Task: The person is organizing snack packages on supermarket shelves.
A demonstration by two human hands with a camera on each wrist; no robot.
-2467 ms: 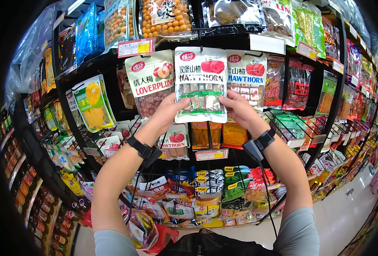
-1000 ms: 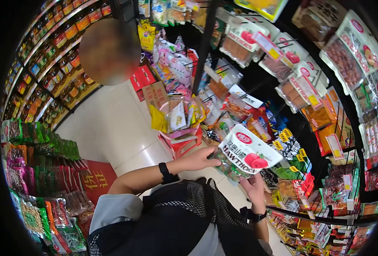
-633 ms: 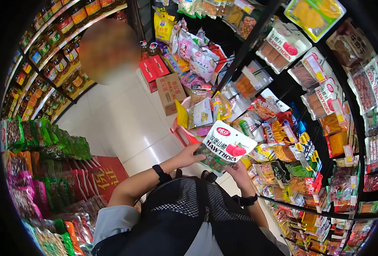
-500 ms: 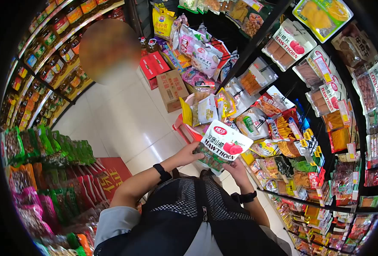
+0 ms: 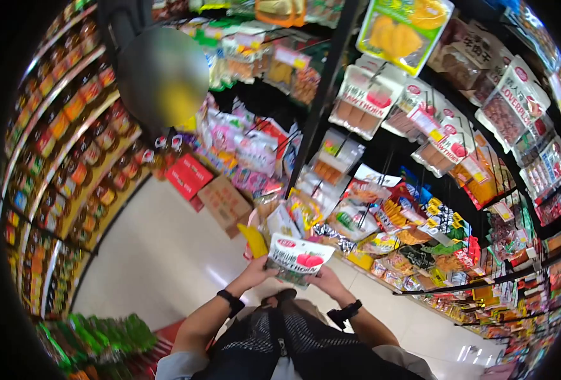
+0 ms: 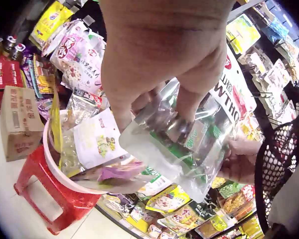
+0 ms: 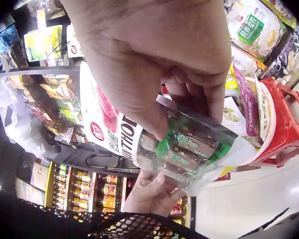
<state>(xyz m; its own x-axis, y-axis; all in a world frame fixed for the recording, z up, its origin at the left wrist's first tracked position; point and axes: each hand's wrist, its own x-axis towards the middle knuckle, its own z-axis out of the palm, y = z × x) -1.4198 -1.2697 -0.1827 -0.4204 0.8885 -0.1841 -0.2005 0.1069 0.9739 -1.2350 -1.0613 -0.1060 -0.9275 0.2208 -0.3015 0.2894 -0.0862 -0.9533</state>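
A white hawthorn snack pouch [image 5: 301, 253] with a clear lower window is held low in front of the body. My left hand [image 5: 255, 273] grips one side edge, thumb on the front. On the opposite edge my right hand [image 5: 327, 283] pinches it the same way. In the left wrist view, the left hand [image 6: 164, 64] hangs over the pouch [image 6: 209, 134], and wrapped pieces with green labels show through its window. The right wrist view has the right hand [image 7: 154, 64] holding the pouch [image 7: 189, 149] from the other side, the left hand [image 7: 152, 194] opposite.
A pale pink tub [image 6: 72, 184] of snack packets sits on a red stool [image 6: 55, 194], beyond the pouch. Cardboard boxes [image 5: 225, 201] stand on the floor farther off. Hanging snack racks [image 5: 382, 209] line the right; shelves of jars and bottles [image 5: 71, 183] line the left.
The pouch has come down from in front of the rack to waist height, still in both hands. The head view has swung toward the aisle, with the tub now just ahead of the pouch.
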